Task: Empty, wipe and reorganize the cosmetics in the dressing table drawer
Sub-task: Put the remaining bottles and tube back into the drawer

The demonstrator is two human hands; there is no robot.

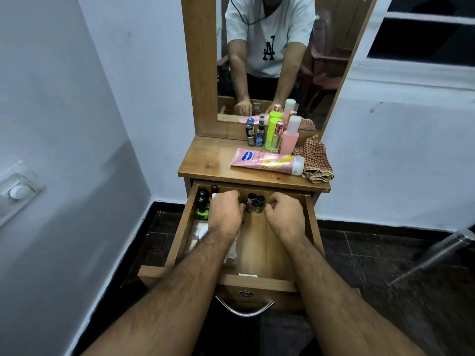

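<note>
Wooden dressing table in a pale-walled corner

Its mirror rises against the far white wall; dark tiled floor lies below, a white-framed window at far right, a switch plate on the left wall.

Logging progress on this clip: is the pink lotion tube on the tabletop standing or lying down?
Lying down. The pink lotion tube rests on its side on the tabletop, white cap beside the checked cloth.

Tube on tabletop, left of cloth
</note>
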